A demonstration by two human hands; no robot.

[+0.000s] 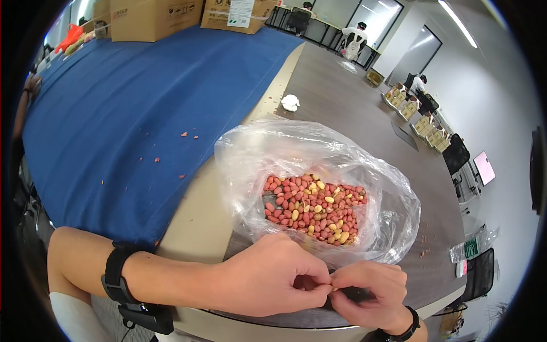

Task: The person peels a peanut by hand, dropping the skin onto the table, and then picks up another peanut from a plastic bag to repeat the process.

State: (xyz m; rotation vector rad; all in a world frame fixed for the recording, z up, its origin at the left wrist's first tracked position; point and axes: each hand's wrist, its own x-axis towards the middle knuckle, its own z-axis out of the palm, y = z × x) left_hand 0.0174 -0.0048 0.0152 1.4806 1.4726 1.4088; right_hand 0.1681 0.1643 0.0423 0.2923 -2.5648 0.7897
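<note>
Peanut (333,288) between left hand (268,278), right hand (370,289)

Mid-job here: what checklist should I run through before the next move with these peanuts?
1. Grip: left hand and right hand pinch a small pale piece between their fingertips: ok.
2. Plastic bag open, mouth facing the hands: ok.
3. Peanuts heaped inside the bag: ok.
4. Piece fully skinned: hidden by fingers, cannot tell.
5. Surface clean: red skin flakes lie on the blue cloth: not ok.
</note>
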